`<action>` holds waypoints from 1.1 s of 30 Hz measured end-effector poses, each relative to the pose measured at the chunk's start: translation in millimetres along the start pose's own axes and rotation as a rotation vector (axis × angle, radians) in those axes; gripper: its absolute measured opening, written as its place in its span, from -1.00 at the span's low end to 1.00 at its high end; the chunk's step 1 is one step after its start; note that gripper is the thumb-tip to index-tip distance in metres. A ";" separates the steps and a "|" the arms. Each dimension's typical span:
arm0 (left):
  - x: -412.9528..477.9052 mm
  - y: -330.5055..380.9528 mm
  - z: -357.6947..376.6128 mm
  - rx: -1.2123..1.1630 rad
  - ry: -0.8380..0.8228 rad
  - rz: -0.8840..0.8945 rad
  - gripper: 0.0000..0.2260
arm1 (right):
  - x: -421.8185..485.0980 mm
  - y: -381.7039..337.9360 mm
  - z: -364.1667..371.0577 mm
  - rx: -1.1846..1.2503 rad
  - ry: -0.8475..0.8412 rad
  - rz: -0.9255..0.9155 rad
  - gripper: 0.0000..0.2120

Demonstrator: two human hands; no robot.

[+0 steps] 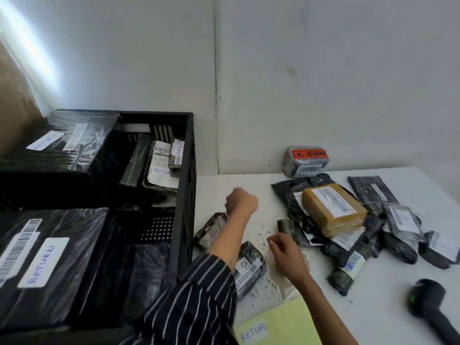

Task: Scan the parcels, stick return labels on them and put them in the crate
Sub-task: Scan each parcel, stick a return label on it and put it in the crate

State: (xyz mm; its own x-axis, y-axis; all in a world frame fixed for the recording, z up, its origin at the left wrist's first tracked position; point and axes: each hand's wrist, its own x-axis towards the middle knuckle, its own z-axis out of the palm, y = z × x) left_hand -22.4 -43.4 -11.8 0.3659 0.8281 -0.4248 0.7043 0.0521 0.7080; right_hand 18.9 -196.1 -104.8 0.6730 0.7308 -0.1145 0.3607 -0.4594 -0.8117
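My left hand [240, 202] hovers blurred over the white table [388, 290] beside the black crate [189, 175], fingers curled under with nothing seen in it. My right hand [286, 252] hangs loosely curled just in front of a small black parcel [286, 226] and holds nothing. A black parcel with a barcode label [250, 268] lies under my left forearm, and another black parcel [211, 230] leans by the crate wall. Inside the crate lie parcels with RETURN labels [161, 168]. A yellow sheet [286, 319] with a RETURN label [254, 332] sits at the near edge.
A pile of black parcels around a tan box [333, 210] covers the table's right side, with a red-labelled parcel [306, 161] against the wall. The black scanner [428, 302] lies at the near right. Two large black parcels marked RETURN [57, 150] [49, 257] lie at the left of the crate.
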 end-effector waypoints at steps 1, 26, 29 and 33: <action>-6.6 -19.5 14.4 0.008 0.020 -0.057 -0.72 | 1.5 4.0 -0.7 -0.026 -0.010 -0.004 -0.87; -152.2 -115.9 82.4 -0.484 0.209 -0.049 -0.72 | -46.9 41.6 -74.5 0.506 -0.266 0.095 -0.79; -175.1 -106.7 106.7 -0.540 0.084 -0.072 -0.67 | -74.5 67.8 -113.6 0.473 -0.236 0.135 -0.83; -204.7 -104.0 150.7 -0.619 -0.055 -0.109 -0.72 | -115.2 111.6 -160.7 0.336 -0.172 0.079 -0.85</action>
State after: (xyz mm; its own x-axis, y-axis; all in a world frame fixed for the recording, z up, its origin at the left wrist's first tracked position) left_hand -78.9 -302.4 -83.4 0.3539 0.7708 -0.5297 0.2630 0.4615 0.8472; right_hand 85.4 -412.7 -90.2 0.5616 0.7868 -0.2559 0.0610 -0.3478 -0.9356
